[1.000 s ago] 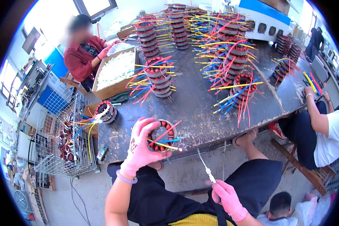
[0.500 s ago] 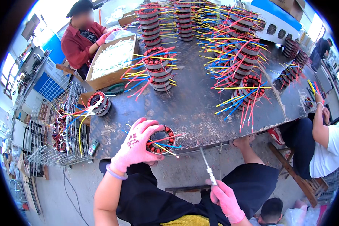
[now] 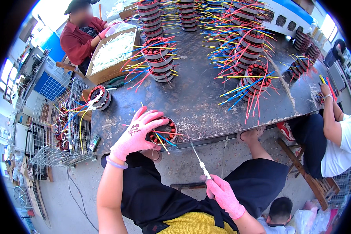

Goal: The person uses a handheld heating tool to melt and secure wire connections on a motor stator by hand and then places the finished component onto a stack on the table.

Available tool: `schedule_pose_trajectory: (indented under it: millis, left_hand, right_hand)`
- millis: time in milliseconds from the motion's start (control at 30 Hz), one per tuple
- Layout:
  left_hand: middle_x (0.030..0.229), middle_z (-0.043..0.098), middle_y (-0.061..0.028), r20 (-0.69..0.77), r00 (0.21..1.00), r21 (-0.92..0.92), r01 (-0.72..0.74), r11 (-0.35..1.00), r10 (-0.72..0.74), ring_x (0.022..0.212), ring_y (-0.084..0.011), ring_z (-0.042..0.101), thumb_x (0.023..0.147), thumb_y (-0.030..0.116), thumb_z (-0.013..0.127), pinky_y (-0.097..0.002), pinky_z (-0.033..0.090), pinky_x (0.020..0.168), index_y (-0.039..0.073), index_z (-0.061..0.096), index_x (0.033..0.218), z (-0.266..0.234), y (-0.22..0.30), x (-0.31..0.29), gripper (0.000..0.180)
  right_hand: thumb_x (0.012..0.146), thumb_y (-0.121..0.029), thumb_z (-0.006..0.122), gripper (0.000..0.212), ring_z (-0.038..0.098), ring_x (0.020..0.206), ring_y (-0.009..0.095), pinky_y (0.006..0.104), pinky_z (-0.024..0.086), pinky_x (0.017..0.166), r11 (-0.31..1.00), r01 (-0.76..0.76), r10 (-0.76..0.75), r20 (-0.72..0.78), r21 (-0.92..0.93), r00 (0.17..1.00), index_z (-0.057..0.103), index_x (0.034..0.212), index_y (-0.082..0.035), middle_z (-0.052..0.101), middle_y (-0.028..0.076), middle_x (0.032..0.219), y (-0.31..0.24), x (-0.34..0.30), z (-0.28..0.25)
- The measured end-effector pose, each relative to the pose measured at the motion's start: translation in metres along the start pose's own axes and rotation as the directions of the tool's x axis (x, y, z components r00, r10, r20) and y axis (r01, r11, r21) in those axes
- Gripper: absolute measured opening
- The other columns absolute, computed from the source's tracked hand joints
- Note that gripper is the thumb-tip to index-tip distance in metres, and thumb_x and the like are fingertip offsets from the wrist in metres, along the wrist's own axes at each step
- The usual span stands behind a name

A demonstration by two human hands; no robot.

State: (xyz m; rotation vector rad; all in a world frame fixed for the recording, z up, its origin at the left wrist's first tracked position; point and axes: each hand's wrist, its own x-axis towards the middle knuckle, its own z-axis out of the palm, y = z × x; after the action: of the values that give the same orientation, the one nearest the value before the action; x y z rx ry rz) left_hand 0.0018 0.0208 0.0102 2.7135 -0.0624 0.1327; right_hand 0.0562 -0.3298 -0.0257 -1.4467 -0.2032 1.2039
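My left hand [image 3: 133, 135], in a pink glove, wraps round a motor stator [image 3: 171, 127] at the near edge of the table. The stator is a grey ring with red windings; red, yellow and blue wires stick out of it to the right. In my right hand [image 3: 225, 196], also pink-gloved, is a thin tool [image 3: 202, 168] with a white handle and a slim metal shaft. Its shaft slants up and left, its tip close to the stator's wire ends but apart from the ring. The exact kind of tool is unclear.
Stacked stators [image 3: 158, 62] with splayed wires stand across the dark table [image 3: 195, 97]. A single stator [image 3: 99, 97] with white ties sits at left, near a wire basket [image 3: 58, 144] and a carton of white pieces [image 3: 115, 54]. Co-workers sit at far left and right.
My right hand has moved left and slightly up, bringing the tool's tip nearer the stator. The stator, still in my left hand, is tilted a little differently. The whole view has shifted slightly.
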Motion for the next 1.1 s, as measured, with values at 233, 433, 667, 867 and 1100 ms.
schedule_pose_trajectory:
  millis: [233,433,667,867,1100]
  left_hand:
    - [0.139,0.054,-0.0089,-0.034,0.999,0.032,0.002,0.999,-0.001,0.137,-0.0308,0.044,0.049,0.02,0.089,-0.052,0.023,0.123,0.016,0.059,0.136,0.0,0.002,0.001,0.092]
    - [0.136,0.057,-0.0088,-0.068,0.998,0.03,-0.006,1.0,0.008,0.136,-0.0293,0.046,0.048,0.023,0.091,-0.0515,0.024,0.123,0.013,0.059,0.135,0.002,-0.005,-0.001,0.093]
    - [0.137,0.058,-0.0083,-0.093,0.995,-0.009,-0.022,1.0,0.021,0.135,-0.0288,0.048,0.048,0.023,0.091,-0.0508,0.024,0.123,0.013,0.058,0.135,0.004,-0.008,-0.001,0.094]
    - [0.139,0.057,-0.0084,-0.083,0.996,-0.001,-0.024,1.0,0.024,0.137,-0.0287,0.046,0.049,0.025,0.092,-0.051,0.023,0.123,0.013,0.057,0.137,0.003,-0.009,-0.003,0.095]
    - [0.141,0.056,-0.0072,-0.052,0.999,0.022,-0.003,1.0,0.004,0.14,-0.0277,0.044,0.05,0.025,0.091,-0.0505,0.022,0.124,0.013,0.057,0.137,0.004,-0.008,-0.002,0.095]
  right_hand:
    - [0.105,-0.024,0.05,0.034,0.046,0.062,0.006,0.0246,0.039,0.059,1.0,0.028,-0.028,-0.005,0.005,1.0,0.062,0.126,-0.001,0.051,-0.002,0.068,-0.002,0.001,0.007]
    - [0.106,-0.025,0.05,0.033,0.044,0.061,0.005,0.0233,0.038,0.059,0.995,0.019,-0.02,0.013,0.094,1.0,0.062,0.126,-0.001,0.049,-0.004,0.067,-0.004,0.001,0.011]
    - [0.106,-0.025,0.05,0.033,0.044,0.06,0.005,0.0231,0.038,0.058,1.0,0.028,-0.028,-0.005,0.01,1.0,0.063,0.125,-0.001,0.049,-0.004,0.066,-0.002,0.001,0.009]
    - [0.106,-0.025,0.05,0.033,0.045,0.06,0.005,0.0234,0.037,0.058,0.998,0.043,-0.043,-0.009,-0.043,0.999,0.062,0.125,-0.001,0.05,-0.003,0.065,-0.004,0.001,0.01]
    - [0.105,-0.022,0.051,0.033,0.046,0.063,0.005,0.0228,0.038,0.058,0.997,0.029,-0.029,-0.008,0.065,1.0,0.061,0.127,0.0,0.049,-0.005,0.072,-0.006,0.0,0.016]
